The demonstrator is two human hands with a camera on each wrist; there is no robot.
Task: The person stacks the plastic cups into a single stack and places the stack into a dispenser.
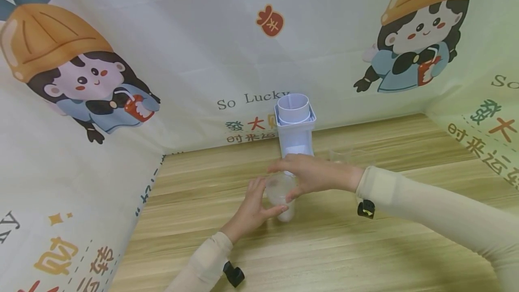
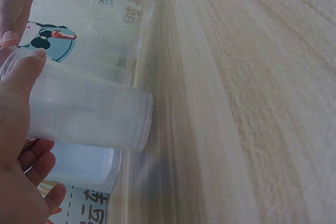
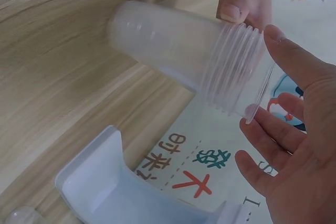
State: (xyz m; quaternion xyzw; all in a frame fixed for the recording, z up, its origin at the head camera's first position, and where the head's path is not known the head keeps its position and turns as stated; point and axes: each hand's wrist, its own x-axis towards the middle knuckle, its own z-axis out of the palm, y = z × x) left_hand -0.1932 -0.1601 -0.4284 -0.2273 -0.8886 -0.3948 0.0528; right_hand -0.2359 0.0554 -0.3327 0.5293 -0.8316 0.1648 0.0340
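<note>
A stack of nested clear plastic cups (image 1: 279, 187) stands at the middle of the table, tilted in the right wrist view. Its several rims (image 3: 236, 69) lie close together at the upper end. My left hand (image 1: 252, 211) grips the stack near the top from the left, the thumb (image 2: 29, 72) along its side. From the other side, my right hand (image 1: 314, 172) pinches the topmost rim between thumb (image 3: 294, 53) and fingertips. Right behind the hands stands a pale lavender plastic holder (image 1: 296, 136) with a round tube on top, its lower part hidden by the right hand.
A clear, hard-to-see plastic thing (image 1: 342, 154) stands behind the right forearm. A clear rounded item (image 3: 25, 216) shows at the edge of the right wrist view. Printed cloth walls (image 1: 202, 57) border the wooden tabletop (image 1: 365, 247) at the back and both sides.
</note>
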